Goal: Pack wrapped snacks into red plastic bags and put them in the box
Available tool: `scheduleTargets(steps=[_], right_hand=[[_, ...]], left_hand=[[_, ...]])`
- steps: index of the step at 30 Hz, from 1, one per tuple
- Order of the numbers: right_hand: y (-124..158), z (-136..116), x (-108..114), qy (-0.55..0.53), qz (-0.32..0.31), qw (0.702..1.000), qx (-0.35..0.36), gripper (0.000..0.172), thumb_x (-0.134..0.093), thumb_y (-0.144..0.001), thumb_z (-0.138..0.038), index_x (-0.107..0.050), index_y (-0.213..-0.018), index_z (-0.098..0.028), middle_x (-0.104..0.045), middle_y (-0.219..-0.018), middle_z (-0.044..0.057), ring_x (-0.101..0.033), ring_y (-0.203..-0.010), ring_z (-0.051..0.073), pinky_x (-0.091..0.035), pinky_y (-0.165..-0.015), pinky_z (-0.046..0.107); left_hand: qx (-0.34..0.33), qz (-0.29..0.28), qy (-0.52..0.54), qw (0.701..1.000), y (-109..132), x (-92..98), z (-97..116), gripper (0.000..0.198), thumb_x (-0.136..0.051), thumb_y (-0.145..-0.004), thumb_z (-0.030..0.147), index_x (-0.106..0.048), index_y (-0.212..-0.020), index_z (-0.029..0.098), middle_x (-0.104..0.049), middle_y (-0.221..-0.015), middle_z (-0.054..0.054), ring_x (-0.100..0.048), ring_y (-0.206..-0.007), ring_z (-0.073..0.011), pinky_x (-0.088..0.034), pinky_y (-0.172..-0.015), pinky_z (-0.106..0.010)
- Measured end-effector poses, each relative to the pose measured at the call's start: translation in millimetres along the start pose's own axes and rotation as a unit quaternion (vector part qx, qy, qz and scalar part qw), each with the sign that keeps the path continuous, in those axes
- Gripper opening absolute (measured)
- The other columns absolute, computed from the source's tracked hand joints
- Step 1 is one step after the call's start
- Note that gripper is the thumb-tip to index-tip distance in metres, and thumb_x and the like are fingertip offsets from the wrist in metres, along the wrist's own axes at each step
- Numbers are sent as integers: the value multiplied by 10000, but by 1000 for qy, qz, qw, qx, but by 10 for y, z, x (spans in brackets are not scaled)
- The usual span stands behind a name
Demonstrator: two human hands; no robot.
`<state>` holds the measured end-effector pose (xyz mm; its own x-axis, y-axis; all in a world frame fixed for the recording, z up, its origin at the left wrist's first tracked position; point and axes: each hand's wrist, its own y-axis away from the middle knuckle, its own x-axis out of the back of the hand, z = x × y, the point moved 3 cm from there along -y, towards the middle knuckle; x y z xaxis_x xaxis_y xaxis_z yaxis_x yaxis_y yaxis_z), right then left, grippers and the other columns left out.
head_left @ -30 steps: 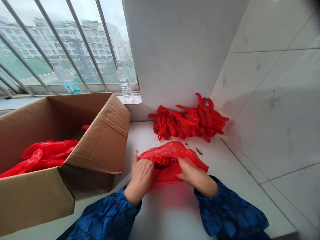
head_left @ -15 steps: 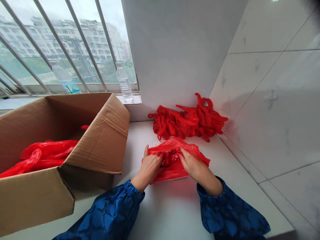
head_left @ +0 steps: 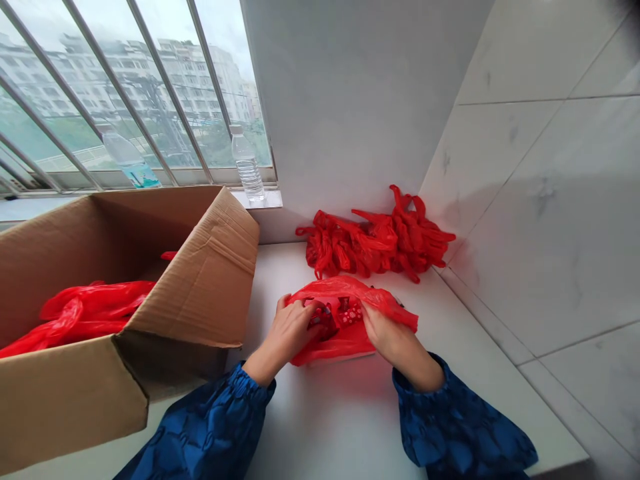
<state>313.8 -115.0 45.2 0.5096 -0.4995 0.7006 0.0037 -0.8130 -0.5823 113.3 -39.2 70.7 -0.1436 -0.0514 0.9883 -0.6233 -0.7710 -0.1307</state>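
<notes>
A red plastic bag (head_left: 345, 288) lies on the white tabletop with its mouth spread apart. Inside it show small glossy red packets (head_left: 351, 315), some with pale dots. My left hand (head_left: 289, 332) reaches in at the bag's left side, fingers and thumb bent around one of the packets. At the right side my right hand (head_left: 393, 339) is closed on the bag's edge; its fingertips are partly hidden by the plastic. Just behind the bag, against the wall, is a heap of red plastic bags (head_left: 375, 243) with their handles sticking up.
On the left stands an open cardboard box (head_left: 210, 267) with more red plastic (head_left: 95, 307) inside. Two clear bottles, one upright bottle (head_left: 247, 167) and one with a blue label (head_left: 131, 160), stand by the barred window. A tiled wall (head_left: 560, 220) bounds the right side.
My left hand has shifted slightly left and its fingers have bent around a packet. The bag's left side has spread a little wider. My right hand has barely moved.
</notes>
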Motion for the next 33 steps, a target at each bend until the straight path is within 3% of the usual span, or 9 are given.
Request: scheduleTargets(steps=[4, 9, 12, 15, 18, 20, 25, 29, 33], right_hand=[[62, 35, -95, 54, -4, 998, 17, 476, -325, -955, -9, -633, -1301, -117, -646, -1286, 182, -573, -1264, 316, -467, -1101, 468], [88, 91, -122, 89, -21, 996, 21, 451, -369, -985, -65, -608, -1355, -164, -650, -1323, 135, -645, -1163, 285, -552, -992, 385], [91, 129, -102, 34, -56, 997, 28, 450, -350, -1000, -85, -596, -1371, -148, -599, -1405, 130, -607, -1232, 287, -543, -994, 384], [49, 115, -84, -96, -99, 990, -29, 399, -339, -1054, -212, -611, -1346, -201, -666, -1314, 102, -636, -1195, 260, -554, -960, 372], [-15, 29, -92, -270, -141, 941, -147, 413, -365, -1063, -463, -597, -1340, -262, -666, -1306, 72, -635, -1196, 252, -541, -979, 396], [-52, -66, -98, -409, -161, 874, -210, 469, -417, -1020, -570, -583, -1333, -262, -634, -1338, 79, -631, -1190, 265, -544, -962, 417], [-133, -270, -66, -631, -173, 723, -221, 454, -634, -909, -566, -571, -1217, -238, -683, -1180, 79, -680, -1042, 247, -580, -764, 350], [-141, -261, -74, -652, -161, 705, -228, 459, -764, -828, -473, -566, -1166, -233, -691, -1143, 74, -678, -1039, 236, -569, -763, 330], [-120, -230, -93, -649, -164, 706, -231, 477, -776, -820, -436, -547, -1189, -239, -690, -1135, 67, -669, -1070, 230, -556, -844, 357]], left_hand=[[8, -9, 24, 1000, 3, -14, -2, 277, -646, -865, 195, -637, -1139, 232, -769, -985, -66, -690, -987, -259, -245, -1127, -590], [-1, 8, 53, 999, 15, 85, 68, 319, -641, -863, 176, -618, -1168, 265, -747, -1095, -49, -680, -1072, -250, -197, -1162, -589], [-31, 62, 79, 994, 75, 232, 135, 295, -598, -869, 115, -638, -1109, 281, -724, -1127, -13, -685, -1073, -209, -99, -1200, -591], [-96, 167, 106, 976, 188, 388, 201, 338, -529, -851, 19, -645, -1052, 265, -730, -1063, 14, -708, -1001, -164, -35, -1223, -583], [-144, 262, 103, 949, 303, 474, 230, 332, -520, -826, -24, -626, -1009, 232, -735, -1038, 3, -721, -958, -154, -65, -1231, -579], [-163, 300, 97, 935, 355, 492, 234, 303, -536, -820, -33, -607, -978, 216, -736, -1023, -10, -727, -960, -163, -88, -1228, -591], [-201, 327, 79, 920, 408, 479, 246, 281, -557, -835, -45, -585, -952, 209, -731, -1030, -18, -719, -1021, -179, -131, -1224, -596], [-158, 363, 70, 916, 441, 461, 201, 246, -569, -863, -15, -594, -948, 213, -690, -1102, -46, -660, -1095, -196, -297, -1169, -528], [-6, 378, 194, 905, 489, 522, 82, 156, -562, -945, 117, -590, -1068, 208, -672, -1080, -55, -640, -1007, -174, -488, -940, -337]])
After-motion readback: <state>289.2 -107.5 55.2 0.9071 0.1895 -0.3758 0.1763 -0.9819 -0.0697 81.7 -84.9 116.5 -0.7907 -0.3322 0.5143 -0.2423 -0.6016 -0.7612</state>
